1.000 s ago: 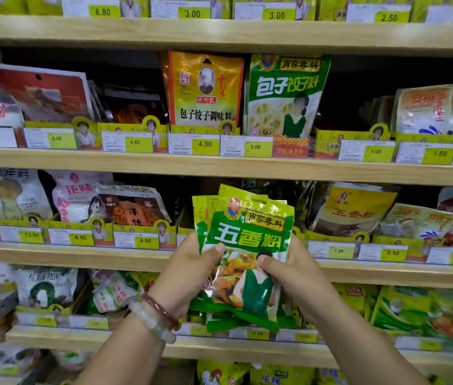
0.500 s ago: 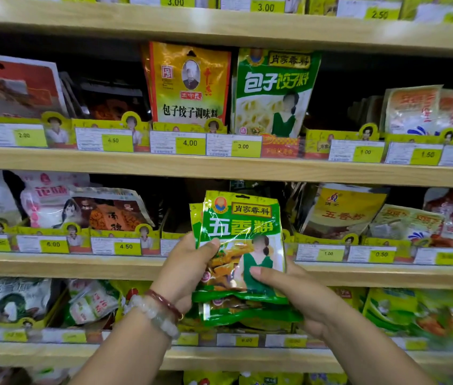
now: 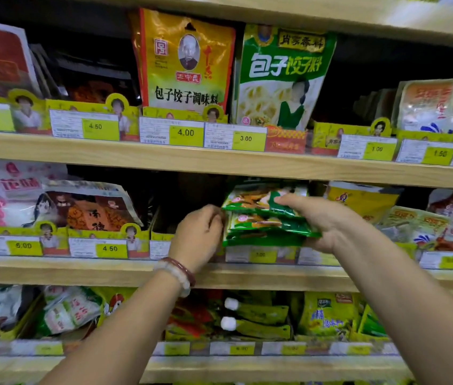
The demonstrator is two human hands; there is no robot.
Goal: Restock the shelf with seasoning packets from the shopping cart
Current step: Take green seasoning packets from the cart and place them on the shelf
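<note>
Head view, taken left to right: the left hand (image 3: pixel 200 234), a bead bracelet (image 3: pixel 176 273) at its wrist, sits just in front of the middle shelf (image 3: pixel 81 269) with its fingers curled inward beside the left edge of the seasoning packets (image 3: pixel 261 218); whether that grip actually pinches the edge or only touches it I cannot tell, since the fingertips are hidden. To its right the stack of packets lies tipped nearly flat, top ends pointing into the dark slot behind the price tag (image 3: pixel 260 254) marked 3.00, bottom seams toward the person. The right hand (image 3: pixel 322 223) is the one carrying them: thumb laid over the top packet, fingers underneath, a firm pinch on the right half of the stack.

Everything the coming push depends on is that the packets' long axis runs front to back, straight into the gap, so the slot lies directly beyond the right-hand grip, with the left hand close enough to steady the near corner. My judgement is that the stack is partly past the shelf lip and not yet seated.

They are thin glossy green pouches, several layered unevenly, with a food picture and a green-clad figure showing on the top one; they look slippery and likely to fan apart if the pinch loosens
</note>
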